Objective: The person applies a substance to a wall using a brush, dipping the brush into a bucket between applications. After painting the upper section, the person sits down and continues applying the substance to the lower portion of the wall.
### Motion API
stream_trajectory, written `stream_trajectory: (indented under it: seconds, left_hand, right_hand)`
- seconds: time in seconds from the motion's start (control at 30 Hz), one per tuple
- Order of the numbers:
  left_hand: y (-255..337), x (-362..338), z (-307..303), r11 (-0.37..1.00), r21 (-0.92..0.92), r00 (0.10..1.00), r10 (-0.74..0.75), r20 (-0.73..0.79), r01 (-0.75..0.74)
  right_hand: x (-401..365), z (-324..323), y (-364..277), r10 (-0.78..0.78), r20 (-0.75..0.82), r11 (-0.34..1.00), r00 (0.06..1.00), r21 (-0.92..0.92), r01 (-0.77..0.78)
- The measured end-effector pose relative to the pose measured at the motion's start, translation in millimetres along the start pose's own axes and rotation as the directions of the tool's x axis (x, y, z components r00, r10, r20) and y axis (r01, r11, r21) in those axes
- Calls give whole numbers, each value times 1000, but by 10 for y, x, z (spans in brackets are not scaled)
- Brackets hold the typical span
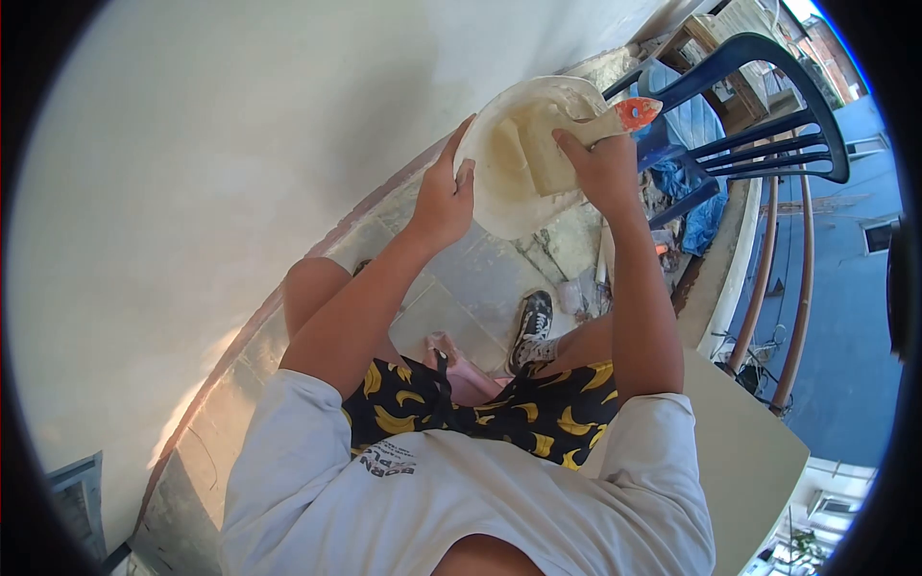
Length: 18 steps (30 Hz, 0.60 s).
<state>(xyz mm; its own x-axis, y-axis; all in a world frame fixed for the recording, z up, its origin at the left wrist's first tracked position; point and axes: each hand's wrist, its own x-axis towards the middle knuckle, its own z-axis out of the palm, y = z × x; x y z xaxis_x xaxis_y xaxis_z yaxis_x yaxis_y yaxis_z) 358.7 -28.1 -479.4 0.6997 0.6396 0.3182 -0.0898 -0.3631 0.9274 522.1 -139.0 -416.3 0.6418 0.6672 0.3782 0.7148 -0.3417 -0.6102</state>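
A pale, plaster-smeared basin (501, 219) is tilted up in front of me. My left hand (447, 200) grips its left rim, thumb on the inside and fingers behind. My right hand (605, 171) is closed around a wide paintbrush (612, 122) with an orange-tipped handle. The brush's broad, cream-coloured head lies inside the basin, against a thin yellowish-white liquid (506, 161). Part of the brush is covered by my thumb and fingers.
A smooth whitish wall (221, 144) rises on the left. A dark blue plastic chair (735, 58) stands at the upper right, near blue plastic sheeting (706, 223) and rubble. Brown railing pipes (805, 288) run along the right. Grey floor tiles (456, 312) lie below, around my shoe (533, 326).
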Motion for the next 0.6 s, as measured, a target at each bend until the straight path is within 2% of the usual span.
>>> stream_trajectory:
  seconds: [0.03,0.1,0.2,0.33,0.4,0.6]
  left_hand:
    - [-10,5,4,1000,2,1000,0,0,0]
    - [-36,5,17,996,14,995,91,-41,-91]
    - [0,13,-10,999,-30,999,37,-6,-37]
    - [-4,34,6,997,-16,997,70,-30,-70]
    - [16,36,12,995,-33,995,92,-40,-94]
    - [25,29,2,998,-54,999,28,-27,-29]
  right_hand:
    - [20,5,-29,0,-1,1000,1000,2,0]
    - [65,2,-102,56,19,997,998,-51,-54]
    - [99,37,-150,99,38,991,994,-94,-95]
    - [94,89,-227,50,5,997,999,-63,-49]
    - [117,98,-262,124,40,982,991,-146,-117]
    - [173,287,-98,58,57,986,997,-161,-48]
